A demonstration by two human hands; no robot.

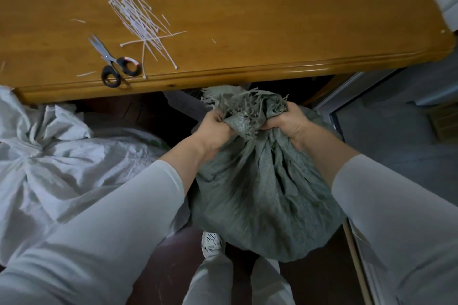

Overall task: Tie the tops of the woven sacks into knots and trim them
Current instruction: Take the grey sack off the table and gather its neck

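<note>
1. Head view, the sack: the grey-green woven sack (262, 193) stands on the floor in front of you, just below the near edge of the wooden table (247, 20); its neck is gathered into folds and its frayed top (245, 106) sticks up between your hands, loose threads splaying toward the table.
2. Head view, your hands: your left hand (213, 129) has its fingers curled tightly into the bunched fabric on the left of the neck; your right hand (290, 122) clenches the fabric on the right side, knuckles up; both grip the sack and are close together at its top.
3. Head view, the table: a loose heap of white cable ties (138, 20) lies on the left part; black-handled scissors (112, 63) lie just beside it near the table edge, blades closed and pointing away from you; a few short white offcuts are scattered around.
4. Head view, the rest: a white woven sack (49, 161) lies crumpled on the floor to your left, its top bunched; one white shoe (210, 242) shows below the grey-green sack.
</note>
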